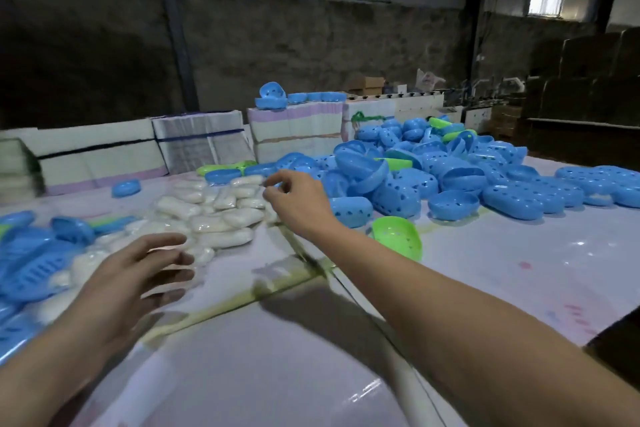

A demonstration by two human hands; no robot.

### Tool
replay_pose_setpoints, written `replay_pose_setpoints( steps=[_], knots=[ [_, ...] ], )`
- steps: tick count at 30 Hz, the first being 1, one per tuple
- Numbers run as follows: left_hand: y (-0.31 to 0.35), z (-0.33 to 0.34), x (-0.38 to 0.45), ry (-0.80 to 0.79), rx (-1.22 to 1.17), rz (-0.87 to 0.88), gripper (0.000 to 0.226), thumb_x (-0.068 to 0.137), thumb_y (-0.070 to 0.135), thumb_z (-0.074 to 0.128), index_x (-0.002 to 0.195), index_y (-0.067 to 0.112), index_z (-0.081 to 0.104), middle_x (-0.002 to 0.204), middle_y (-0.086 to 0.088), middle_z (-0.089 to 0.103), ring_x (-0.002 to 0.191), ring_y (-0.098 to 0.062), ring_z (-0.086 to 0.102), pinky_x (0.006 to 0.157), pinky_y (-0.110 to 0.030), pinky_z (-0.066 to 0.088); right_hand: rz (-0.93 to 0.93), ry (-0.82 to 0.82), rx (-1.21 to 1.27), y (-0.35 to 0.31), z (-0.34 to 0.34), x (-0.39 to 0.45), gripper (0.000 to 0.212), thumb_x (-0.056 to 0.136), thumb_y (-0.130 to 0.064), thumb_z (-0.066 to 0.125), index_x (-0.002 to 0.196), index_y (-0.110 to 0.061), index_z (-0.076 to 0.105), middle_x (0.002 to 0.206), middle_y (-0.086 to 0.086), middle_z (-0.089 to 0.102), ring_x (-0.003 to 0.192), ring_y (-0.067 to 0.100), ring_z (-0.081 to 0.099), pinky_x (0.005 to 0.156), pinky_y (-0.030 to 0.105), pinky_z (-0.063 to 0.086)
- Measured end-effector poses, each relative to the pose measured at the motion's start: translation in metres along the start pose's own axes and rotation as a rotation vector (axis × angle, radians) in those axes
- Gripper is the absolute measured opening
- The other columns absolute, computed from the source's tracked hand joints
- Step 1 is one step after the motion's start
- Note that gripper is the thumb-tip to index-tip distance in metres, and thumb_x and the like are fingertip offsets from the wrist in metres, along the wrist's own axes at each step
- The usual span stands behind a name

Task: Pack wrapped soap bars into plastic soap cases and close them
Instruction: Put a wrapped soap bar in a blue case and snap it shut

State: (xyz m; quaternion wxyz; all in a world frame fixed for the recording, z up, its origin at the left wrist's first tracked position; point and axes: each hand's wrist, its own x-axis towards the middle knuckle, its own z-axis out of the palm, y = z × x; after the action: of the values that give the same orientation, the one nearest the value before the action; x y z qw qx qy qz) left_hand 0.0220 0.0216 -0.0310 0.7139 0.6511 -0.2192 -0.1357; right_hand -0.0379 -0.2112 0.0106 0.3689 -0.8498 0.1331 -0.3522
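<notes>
Dim warehouse, barred windows, big pale desk (pixel 485 270) covered in glossy sheeting. Wrapped soap bars (pixel 211 215) sit in a loose heap at centre-left of the desk: white, oblong, in clear crinkly film. Blue soap cases (pixel 446 177) are heaped to the right, perforated ovals, some closed, some as open halves; a few green ones are mixed in, and one green case half (pixel 398 236) lies just beside the right forearm. More blue cases (pixel 27 253) lie at the left edge.

Right hand (pixel 298 201) reaches over the far side of the soap heap, fingers loosely curled, thumb and forefinger close together; cannot tell if they pinch anything, it is blurred. Left hand (pixel 138 270) hovers low near the front of the heap, fingers spread and straight, holding nothing.

Step looks like picking a bar. Best: take one bar by its body, not by the slippery film, then seat it flat in an open case half before pressing the lid shut.
</notes>
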Motion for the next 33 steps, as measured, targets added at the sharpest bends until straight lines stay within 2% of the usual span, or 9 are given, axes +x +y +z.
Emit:
replay_pose_setpoints(
  steps=[3,8,12,16,20,22,25,28,33],
  knots=[
    [0.004,0.003,-0.001,0.044,0.082,0.023,0.030,0.097,0.005,0.056,0.085,0.023,0.077,0.082,-0.006,0.075,0.070,-0.017,0.072,0.070,-0.037,0.049,-0.113,-0.110,0.064,-0.037,0.050,-0.011,0.018,0.082,-0.028,0.061,0.096,-0.031,0.071,0.063,-0.013,0.056,0.078,0.014,0.057,0.072,0.031,0.045],
    [0.009,-0.010,0.007,0.092,0.270,0.044,0.020,0.095,0.002,0.057,0.097,0.017,0.071,0.082,-0.007,0.073,0.070,-0.020,0.070,0.062,-0.031,0.048,-0.067,-0.169,0.249,-0.043,0.103,-0.025,0.017,0.083,-0.019,0.061,0.091,-0.029,0.071,0.069,-0.007,0.061,0.072,0.009,0.057,0.070,0.029,0.045],
    [0.007,-0.030,0.018,0.156,0.521,0.102,0.024,0.092,0.006,0.060,0.087,0.027,0.070,0.079,-0.002,0.071,0.068,-0.014,0.068,0.049,-0.021,0.045,-0.206,-0.279,0.125,-0.024,0.120,-0.041,0.020,0.083,-0.017,0.061,0.094,-0.028,0.072,0.070,-0.010,0.057,0.072,0.008,0.052,0.069,0.029,0.043],
    [0.013,-0.067,0.027,0.257,0.873,0.101,0.026,0.086,0.012,0.061,0.084,0.038,0.061,0.082,0.010,0.067,0.073,-0.010,0.063,0.056,-0.022,0.043,-0.178,-0.293,0.216,-0.024,0.115,-0.040,0.022,0.081,-0.013,0.060,0.091,-0.029,0.071,0.069,-0.009,0.057,0.073,0.014,0.058,0.079,0.039,0.054],
    [0.029,-0.120,0.027,0.523,1.080,0.029,0.021,0.082,0.019,0.063,0.093,0.036,0.057,0.088,0.008,0.063,0.087,-0.023,0.061,0.074,-0.032,0.050,-0.193,-0.306,0.195,-0.023,0.111,-0.043,0.023,0.082,-0.012,0.060,0.087,-0.033,0.068,0.068,-0.009,0.057,0.070,0.008,0.055,0.075,0.031,0.048],
    [0.033,-0.139,0.022,0.431,1.253,-0.237,0.022,0.082,0.029,0.067,0.101,0.030,0.056,0.100,0.000,0.064,0.092,-0.025,0.061,0.080,-0.036,0.052,-0.182,-0.315,0.203,-0.024,0.110,-0.043,0.023,0.082,-0.012,0.060,0.087,-0.033,0.068,0.067,-0.010,0.057,0.068,0.006,0.054,0.073,0.028,0.046],
    [0.036,-0.147,0.015,0.227,1.295,-0.540,0.025,0.084,0.041,0.070,0.099,0.026,0.056,0.098,0.002,0.060,0.081,-0.014,0.055,0.061,-0.030,0.041,-0.168,-0.332,0.210,-0.024,0.110,-0.045,0.025,0.082,-0.012,0.059,0.083,-0.035,0.067,0.068,-0.009,0.057,0.067,0.005,0.053,0.068,0.023,0.043],
    [0.041,-0.149,0.014,0.134,1.242,-0.573,0.030,0.088,0.045,0.066,0.111,0.026,0.058,0.101,0.001,0.057,0.078,-0.016,0.053,0.060,-0.028,0.045,-0.151,-0.332,0.220,-0.022,0.109,-0.044,0.025,0.082,-0.012,0.058,0.083,-0.035,0.067,0.068,-0.010,0.058,0.066,0.004,0.054,0.065,0.021,0.040],
    [0.044,-0.149,0.013,-0.037,1.283,-0.581,0.055,0.085,0.041,0.070,0.136,0.034,0.051,0.128,0.005,0.047,0.115,-0.023,0.052,0.080,-0.035,0.051,-0.142,-0.342,0.213,-0.022,0.108,-0.043,0.026,0.082,-0.011,0.057,0.083,-0.034,0.068,0.068,-0.009,0.057,0.067,0.005,0.054,0.065,0.022,0.041]
  ],
)
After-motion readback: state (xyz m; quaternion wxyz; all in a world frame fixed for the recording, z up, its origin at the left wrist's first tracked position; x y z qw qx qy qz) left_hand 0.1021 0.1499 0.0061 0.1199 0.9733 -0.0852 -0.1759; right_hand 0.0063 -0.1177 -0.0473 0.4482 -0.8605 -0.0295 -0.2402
